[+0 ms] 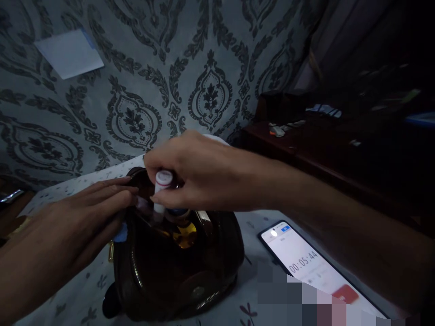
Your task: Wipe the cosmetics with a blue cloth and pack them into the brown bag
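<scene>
A dark brown zippered bag (170, 280) stands with its top open on the patterned cloth. My left hand (88, 217) is at its left rim, fingers stretched over the edge and holding it; the thumb is hidden. Over the opening, my right hand (193, 170) pinches a small white tube (163, 183) with a pink ring near its top. The tube is roughly upright, its lower end down in the bag's mouth. Inside the bag, a shiny amber-gold item (185, 234) shows beside the tube; other contents are too dark to make out.
A phone (302, 260) showing a running timer lies right of the bag. Patterned wallpaper (210, 90) rises behind, with a white paper (70, 54) on it. A dark red wooden surface (299, 140) with small items is at the right. A blurred patch covers the lower right.
</scene>
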